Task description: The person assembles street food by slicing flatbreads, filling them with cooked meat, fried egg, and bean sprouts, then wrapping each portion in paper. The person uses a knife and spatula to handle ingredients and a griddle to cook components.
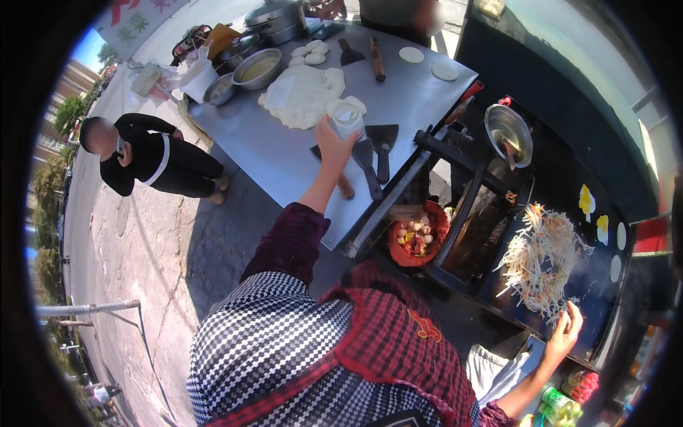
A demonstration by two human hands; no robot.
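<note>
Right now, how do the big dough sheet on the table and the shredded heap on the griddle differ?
The dough sheet is one continuous piece; the shredded heap is a tangle of loose strands. The sheet is plain off-white; the heap mixes pale strands with orange bits. The sheet lies on the silvery table near the left hand; the heap, on the dark griddle near the right hand. Both are mostly pale.

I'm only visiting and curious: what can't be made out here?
Head view:
Lidded pot: contents, hidden by its lid.
Jar in left hand: contents, too small to tell.
Wooden handle: upper end, hidden by that hand's wrist.
Right hand: whether it touches the shredded food, too small.
</note>
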